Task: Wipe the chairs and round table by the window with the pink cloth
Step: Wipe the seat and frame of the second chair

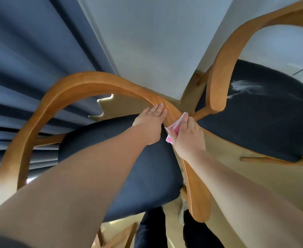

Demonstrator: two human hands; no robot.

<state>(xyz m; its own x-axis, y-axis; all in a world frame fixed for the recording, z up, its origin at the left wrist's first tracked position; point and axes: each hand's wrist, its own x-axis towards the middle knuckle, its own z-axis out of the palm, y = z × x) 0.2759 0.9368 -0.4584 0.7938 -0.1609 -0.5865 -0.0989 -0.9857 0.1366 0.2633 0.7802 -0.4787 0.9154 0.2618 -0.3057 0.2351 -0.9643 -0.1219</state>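
Below me stands a wooden chair with a curved backrest rail (86, 81) and a dark blue seat cushion (122, 158). My left hand (151, 122) lies flat with straight fingers on the inner side of the rail's right part. Just to its right, my right hand (186, 135) grips the folded pink cloth (174, 129) and holds it against the same rail. A second wooden chair (224, 56) stands at the right; its dark seat (265, 111) carries a whitish smear (245, 87). The round table is out of view.
Dark blue curtains (25, 68) hang at the left behind the near chair. A pale wall (147, 42) rises behind both chairs. The floor (236, 167) is light wood. My dark trouser legs (152, 230) show at the bottom between the chairs.
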